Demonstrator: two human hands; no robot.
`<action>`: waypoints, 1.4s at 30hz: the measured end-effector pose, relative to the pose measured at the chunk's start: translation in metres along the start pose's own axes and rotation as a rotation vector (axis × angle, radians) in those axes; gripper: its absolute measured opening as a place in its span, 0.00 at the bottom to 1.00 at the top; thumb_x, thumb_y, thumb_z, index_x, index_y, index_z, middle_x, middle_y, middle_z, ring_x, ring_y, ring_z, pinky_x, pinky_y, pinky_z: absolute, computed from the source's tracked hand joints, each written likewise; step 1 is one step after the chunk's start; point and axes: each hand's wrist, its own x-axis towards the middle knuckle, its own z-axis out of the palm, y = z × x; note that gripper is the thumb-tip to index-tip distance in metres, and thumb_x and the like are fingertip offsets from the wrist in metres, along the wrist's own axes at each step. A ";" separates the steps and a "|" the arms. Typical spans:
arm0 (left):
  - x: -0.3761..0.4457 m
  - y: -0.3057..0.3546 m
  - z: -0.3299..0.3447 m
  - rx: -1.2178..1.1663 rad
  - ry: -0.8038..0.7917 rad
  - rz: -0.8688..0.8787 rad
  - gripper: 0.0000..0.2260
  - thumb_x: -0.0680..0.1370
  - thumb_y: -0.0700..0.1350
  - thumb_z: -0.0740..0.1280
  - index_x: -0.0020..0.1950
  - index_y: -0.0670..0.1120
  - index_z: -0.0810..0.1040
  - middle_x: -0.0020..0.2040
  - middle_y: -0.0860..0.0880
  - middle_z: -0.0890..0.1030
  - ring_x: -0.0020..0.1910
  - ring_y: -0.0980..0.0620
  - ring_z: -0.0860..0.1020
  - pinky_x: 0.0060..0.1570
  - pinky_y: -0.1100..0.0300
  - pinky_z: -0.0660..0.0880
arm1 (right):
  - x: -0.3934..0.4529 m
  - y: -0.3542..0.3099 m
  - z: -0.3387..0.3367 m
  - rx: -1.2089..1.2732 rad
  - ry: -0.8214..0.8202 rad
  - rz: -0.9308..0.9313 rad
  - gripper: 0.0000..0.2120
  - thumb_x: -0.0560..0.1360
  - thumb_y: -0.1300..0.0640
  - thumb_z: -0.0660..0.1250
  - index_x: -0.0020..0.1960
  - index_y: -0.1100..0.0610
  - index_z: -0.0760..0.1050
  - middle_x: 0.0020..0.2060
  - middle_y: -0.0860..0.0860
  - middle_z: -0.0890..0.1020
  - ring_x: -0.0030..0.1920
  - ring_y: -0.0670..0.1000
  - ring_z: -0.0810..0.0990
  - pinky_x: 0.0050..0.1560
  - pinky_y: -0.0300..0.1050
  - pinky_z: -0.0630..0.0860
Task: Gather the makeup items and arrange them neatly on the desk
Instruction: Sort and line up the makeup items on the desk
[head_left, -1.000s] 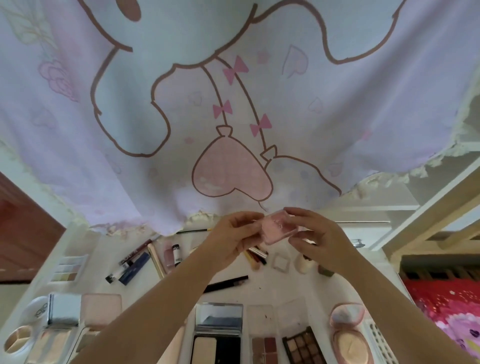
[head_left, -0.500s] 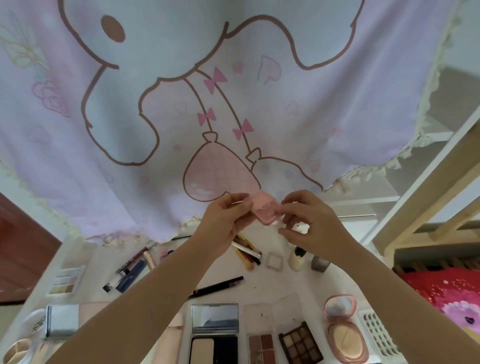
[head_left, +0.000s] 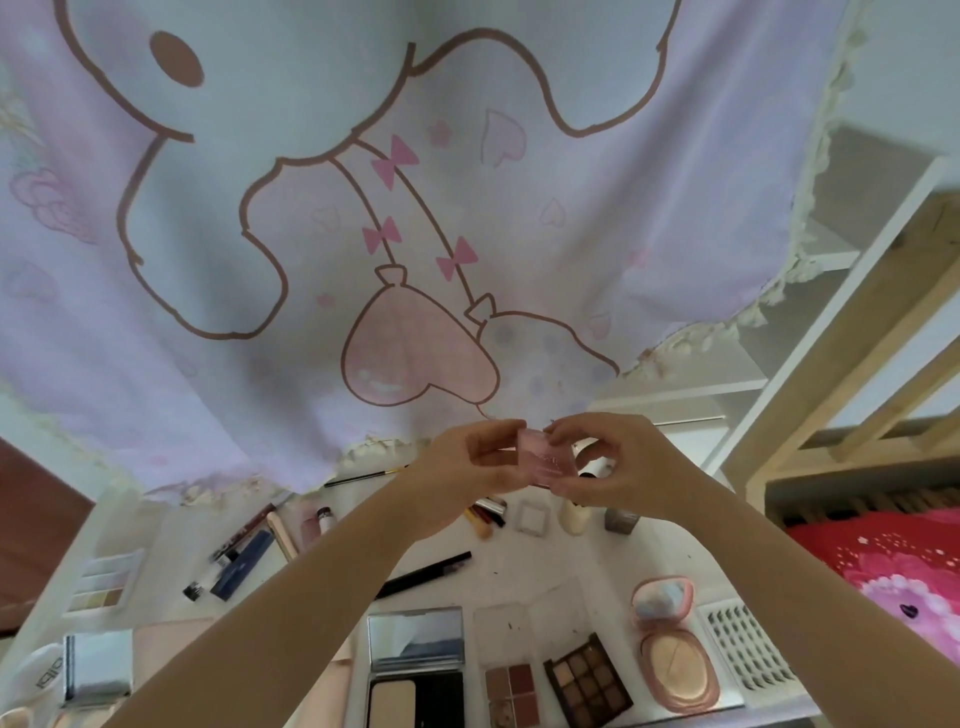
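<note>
Both hands hold a small pink square compact (head_left: 546, 458) up above the white desk (head_left: 524, 571). My left hand (head_left: 462, 473) pinches its left edge; my right hand (head_left: 618, 467) pinches its top and bottom right corners with curled fingers. Below on the desk lie an open powder compact with mirror (head_left: 415, 670), a small blush palette (head_left: 513, 693), a dark eyeshadow palette (head_left: 587, 683), an open pink round compact (head_left: 672, 644), and a black pencil (head_left: 426, 571).
A false-lash tray (head_left: 748, 652) sits at the right edge. Tubes and a navy stick (head_left: 244, 561) lie at the left, a white palette (head_left: 101, 579) further left. Small jars (head_left: 574, 517) stand behind. A pink cartoon curtain (head_left: 363, 208) hangs over the back. A wooden frame (head_left: 857, 332) rises right.
The hands have turned the pink compact slightly and shifted a little to the right; the camera tilted, so the desk items sit lower in view.
</note>
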 end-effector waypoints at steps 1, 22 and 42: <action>0.000 -0.002 0.000 0.029 0.022 0.011 0.21 0.64 0.36 0.72 0.54 0.49 0.75 0.45 0.56 0.84 0.47 0.58 0.82 0.43 0.68 0.76 | -0.001 0.001 0.001 0.012 0.004 0.008 0.15 0.63 0.62 0.77 0.43 0.47 0.77 0.43 0.45 0.82 0.42 0.40 0.80 0.42 0.32 0.77; 0.016 -0.061 0.011 0.216 -0.049 -0.123 0.29 0.69 0.25 0.67 0.67 0.43 0.67 0.54 0.50 0.79 0.48 0.60 0.80 0.44 0.66 0.77 | -0.010 0.061 -0.013 -0.009 -0.101 0.385 0.08 0.74 0.54 0.66 0.42 0.54 0.83 0.38 0.57 0.84 0.36 0.54 0.79 0.40 0.43 0.74; 0.082 -0.154 0.038 0.775 0.017 -0.313 0.21 0.75 0.41 0.66 0.68 0.42 0.68 0.65 0.45 0.72 0.61 0.51 0.72 0.58 0.64 0.68 | -0.040 0.167 0.000 -0.338 -0.250 0.412 0.13 0.79 0.60 0.57 0.44 0.67 0.76 0.40 0.60 0.82 0.41 0.57 0.80 0.46 0.46 0.73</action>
